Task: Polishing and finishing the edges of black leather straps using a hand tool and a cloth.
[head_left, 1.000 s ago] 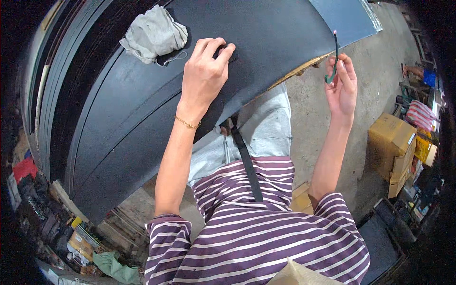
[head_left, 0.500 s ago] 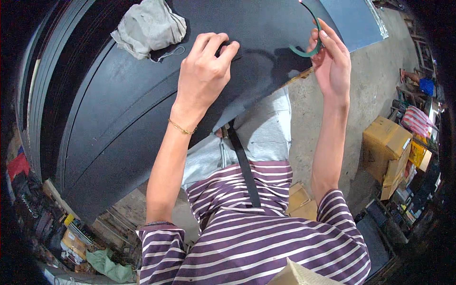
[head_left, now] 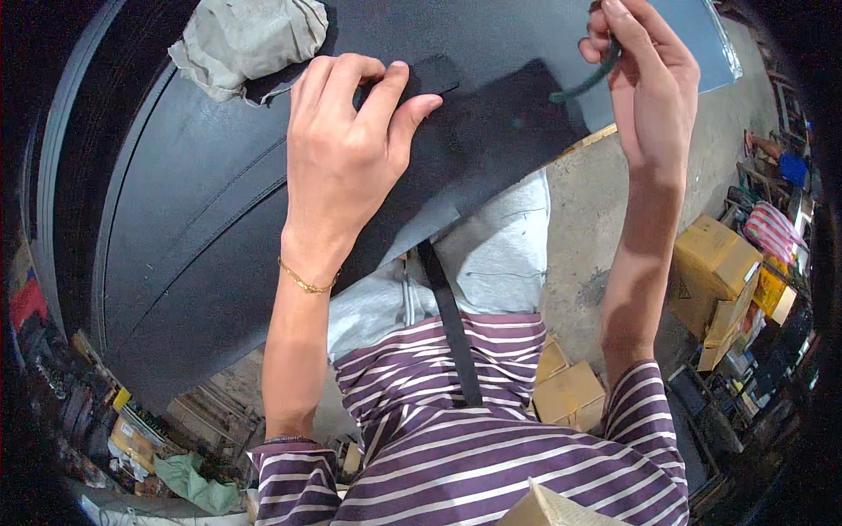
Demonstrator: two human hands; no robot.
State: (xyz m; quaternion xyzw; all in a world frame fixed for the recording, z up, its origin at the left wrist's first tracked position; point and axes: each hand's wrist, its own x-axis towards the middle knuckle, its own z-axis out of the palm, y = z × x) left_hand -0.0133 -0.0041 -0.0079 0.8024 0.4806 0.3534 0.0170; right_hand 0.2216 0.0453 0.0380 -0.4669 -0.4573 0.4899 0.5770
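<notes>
My left hand (head_left: pixel 346 136) is over the black sheet (head_left: pixel 219 289), its fingers curled and thumb forward. A dark block-like piece (head_left: pixel 436 74) shows between thumb and forefinger, partly hidden by the fingers; its exact kind is unclear. At the upper right, my right hand (head_left: pixel 653 88) is raised near the sheet's right edge. Its fingers and thumb pinch a thin, curved dark-green strip (head_left: pixel 583 88), whose free end points left. A crumpled grey cloth (head_left: pixel 250 44) lies on the sheet beyond my left hand.
A pale blue-grey panel (head_left: pixel 693 44) is at the far right. Cardboard boxes (head_left: pixel 715 254) and a pink-striped bag (head_left: pixel 772 228) stand on the right over the concrete floor (head_left: pixel 588 210). A green sack (head_left: pixel 197 486) lies among clutter at lower left. The sheet's near edge is at my waist.
My left hand has shifted left and nearer, with more of the dark piece showing. My right hand has moved right and up with the green strip.
</notes>
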